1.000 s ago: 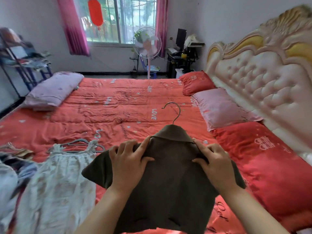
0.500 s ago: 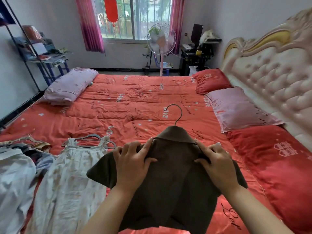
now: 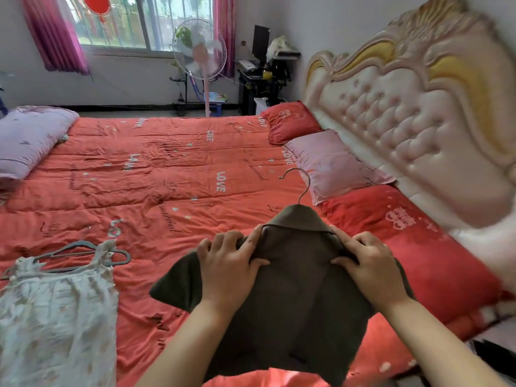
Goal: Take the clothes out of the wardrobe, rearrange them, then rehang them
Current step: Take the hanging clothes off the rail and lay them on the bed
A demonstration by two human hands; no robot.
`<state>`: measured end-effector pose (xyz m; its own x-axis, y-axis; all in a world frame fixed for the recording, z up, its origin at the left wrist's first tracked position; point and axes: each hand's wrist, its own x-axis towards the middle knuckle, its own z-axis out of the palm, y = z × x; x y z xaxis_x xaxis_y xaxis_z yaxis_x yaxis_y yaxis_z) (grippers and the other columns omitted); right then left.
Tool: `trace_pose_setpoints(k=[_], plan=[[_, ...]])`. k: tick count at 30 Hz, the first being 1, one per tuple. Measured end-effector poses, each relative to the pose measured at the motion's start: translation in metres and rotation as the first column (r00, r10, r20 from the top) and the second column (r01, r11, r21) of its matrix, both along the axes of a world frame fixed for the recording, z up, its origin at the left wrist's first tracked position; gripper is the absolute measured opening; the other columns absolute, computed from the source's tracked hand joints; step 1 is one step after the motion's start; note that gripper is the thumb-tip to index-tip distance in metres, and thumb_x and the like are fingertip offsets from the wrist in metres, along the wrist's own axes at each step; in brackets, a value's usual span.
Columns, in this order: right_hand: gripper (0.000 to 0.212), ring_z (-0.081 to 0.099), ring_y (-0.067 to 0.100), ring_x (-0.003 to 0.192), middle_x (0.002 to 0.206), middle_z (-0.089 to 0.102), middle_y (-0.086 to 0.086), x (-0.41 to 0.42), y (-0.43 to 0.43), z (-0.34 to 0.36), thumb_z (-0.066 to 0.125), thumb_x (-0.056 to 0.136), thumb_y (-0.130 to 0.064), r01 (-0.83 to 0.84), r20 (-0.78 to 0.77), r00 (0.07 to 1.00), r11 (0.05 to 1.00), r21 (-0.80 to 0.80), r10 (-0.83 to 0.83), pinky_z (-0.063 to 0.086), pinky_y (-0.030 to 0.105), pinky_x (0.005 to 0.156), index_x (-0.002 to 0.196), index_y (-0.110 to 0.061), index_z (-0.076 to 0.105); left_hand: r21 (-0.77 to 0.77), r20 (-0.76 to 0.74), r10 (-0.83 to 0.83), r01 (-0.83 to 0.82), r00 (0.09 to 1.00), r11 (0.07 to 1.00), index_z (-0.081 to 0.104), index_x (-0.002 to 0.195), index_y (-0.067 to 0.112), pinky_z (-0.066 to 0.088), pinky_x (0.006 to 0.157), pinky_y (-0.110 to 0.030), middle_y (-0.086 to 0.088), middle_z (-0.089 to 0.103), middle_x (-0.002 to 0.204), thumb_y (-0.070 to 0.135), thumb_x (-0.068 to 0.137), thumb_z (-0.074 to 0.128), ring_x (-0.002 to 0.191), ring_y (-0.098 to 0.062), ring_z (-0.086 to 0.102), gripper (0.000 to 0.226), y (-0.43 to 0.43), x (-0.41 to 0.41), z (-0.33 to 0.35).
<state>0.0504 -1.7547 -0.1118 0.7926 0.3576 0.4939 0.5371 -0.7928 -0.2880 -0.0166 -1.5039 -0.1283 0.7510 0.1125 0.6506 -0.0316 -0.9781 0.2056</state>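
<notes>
Head view looks down across a wide bed covered by a red quilt (image 3: 167, 169) printed with the word LOVE. Nearest the camera, over the quilt's near edge, is a dark brown jacket (image 3: 296, 303) with its collar pointing away. A metal hanger hook (image 3: 301, 185) rises out of the collar. I cannot tell whether the jacket rests on the quilt or is lifted just off it.

Both hands hold it at the shoulders. The left hand (image 3: 227, 270) has its fingers curled over the left shoulder, with the thumb pinching the cloth toward the collar. The right hand (image 3: 370, 270) grips the right shoulder the same way, thumb turned inward.

To the left, well apart from the jacket, a white dress (image 3: 55, 317) lies flat on the quilt on a grey hanger (image 3: 83, 255).

A lilac pillow (image 3: 30, 138) lies at the far left. A red pillow (image 3: 290, 121) and a pink pillow (image 3: 335, 163) lie beside the tufted headboard (image 3: 418, 121). A standing fan (image 3: 199, 55) is beyond the bed, near the window (image 3: 134, 20).
</notes>
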Motion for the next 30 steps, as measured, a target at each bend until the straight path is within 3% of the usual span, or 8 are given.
trace_pose_setpoints(k=[8, 13, 18, 20, 23, 25, 27, 30], plan=[[0.075, 0.052, 0.021, 0.07, 0.072, 0.05, -0.001, 0.082, -0.09, -0.004, 0.083, 0.063, -0.018, 0.034, -0.089, 0.995, 0.998, -0.062, -0.039, 0.044, 0.038, 0.069, 0.129, -0.027, 0.048, -0.037, -0.113, -0.04, 0.036, 0.993, 0.999, 0.067, 0.113, 0.031, 0.028, 0.074, -0.036, 0.003, 0.06, 0.082, 0.058, 0.069, 0.043, 0.077, -0.021, 0.054, 0.057, -0.088, 0.091, -0.012], [0.077, 0.052, 0.02, 0.071, 0.072, 0.047, -0.004, 0.176, -0.142, -0.04, 0.083, 0.064, -0.022, -0.007, -0.218, 0.976, 0.993, -0.118, -0.019, 0.046, 0.04, 0.069, 0.13, -0.032, 0.045, -0.045, -0.279, 0.002, -0.015, 0.96, 0.999, 0.069, 0.109, 0.03, 0.026, 0.07, -0.035, 0.002, 0.062, 0.08, 0.056, 0.061, 0.066, 0.073, -0.023, 0.059, 0.055, -0.146, 0.169, -0.05], [0.08, 0.055, 0.021, 0.063, 0.068, 0.042, -0.008, 0.269, -0.17, -0.104, 0.087, 0.055, -0.024, -0.077, -0.34, 0.94, 0.982, -0.172, 0.014, 0.049, 0.04, 0.058, 0.127, -0.034, 0.054, -0.075, -0.462, 0.018, -0.06, 0.887, 0.995, 0.07, 0.107, 0.032, 0.026, 0.069, -0.034, 0.003, 0.061, 0.078, 0.06, 0.065, 0.05, 0.069, -0.021, 0.059, 0.054, -0.183, 0.249, -0.107], [0.08, 0.056, 0.021, 0.059, 0.067, 0.04, -0.009, 0.304, -0.168, -0.132, 0.09, 0.05, -0.025, -0.095, -0.332, 0.943, 0.979, -0.182, 0.029, 0.047, 0.037, 0.054, 0.123, -0.031, 0.059, -0.052, -0.48, 0.058, -0.095, 0.875, 0.994, 0.07, 0.107, 0.031, 0.027, 0.069, -0.034, 0.003, 0.062, 0.079, 0.059, 0.062, 0.062, 0.07, -0.021, 0.06, 0.053, -0.184, 0.281, -0.134], [0.081, 0.061, 0.028, 0.069, 0.076, 0.057, 0.002, 0.348, -0.151, -0.17, 0.09, 0.051, -0.03, -0.065, -0.33, 0.944, 0.97, -0.234, -0.016, 0.05, 0.04, 0.062, 0.126, -0.026, 0.059, 0.001, -0.593, 0.187, -0.231, 0.783, 0.973, 0.051, 0.132, 0.033, 0.036, 0.087, -0.039, -0.001, 0.061, 0.116, 0.049, 0.058, 0.082, 0.106, -0.021, 0.057, 0.082, -0.18, 0.321, -0.152], [0.081, 0.06, 0.031, 0.094, 0.102, 0.06, 0.009, 0.365, -0.134, -0.187, 0.081, 0.065, -0.037, -0.052, -0.344, 0.937, 0.956, -0.288, -0.053, 0.048, 0.041, 0.081, 0.137, -0.023, 0.047, 0.054, -0.685, 0.238, -0.278, 0.688, 0.959, 0.013, 0.148, 0.037, 0.02, 0.109, -0.043, 0.0, 0.025, 0.152, 0.048, 0.081, 0.064, 0.139, -0.02, 0.023, 0.084, -0.172, 0.342, -0.16], [0.077, 0.048, 0.026, 0.117, 0.126, 0.05, 0.005, 0.368, -0.121, -0.2, 0.066, 0.081, -0.044, -0.115, -0.46, 0.887, 0.942, -0.315, -0.045, 0.036, 0.036, 0.098, 0.146, -0.027, 0.029, 0.057, -0.788, 0.23, -0.305, 0.57, 0.951, 0.004, 0.148, 0.036, 0.009, 0.113, -0.044, 0.001, 0.009, 0.156, 0.047, 0.087, 0.056, 0.143, -0.021, 0.007, 0.081, -0.168, 0.352, -0.169], [0.071, 0.04, 0.02, 0.125, 0.134, 0.043, -0.001, 0.354, -0.111, -0.218, 0.058, 0.086, -0.045, -0.193, -0.587, 0.81, 0.946, -0.26, 0.004, 0.03, 0.031, 0.104, 0.146, -0.028, 0.025, 0.072, -0.815, 0.24, -0.319, 0.528, 0.945, 0.011, 0.148, 0.034, 0.012, 0.112, -0.043, 0.001, 0.016, 0.154, 0.048, 0.087, 0.055, 0.141, -0.022, 0.013, 0.077, -0.163, 0.34, -0.183]])
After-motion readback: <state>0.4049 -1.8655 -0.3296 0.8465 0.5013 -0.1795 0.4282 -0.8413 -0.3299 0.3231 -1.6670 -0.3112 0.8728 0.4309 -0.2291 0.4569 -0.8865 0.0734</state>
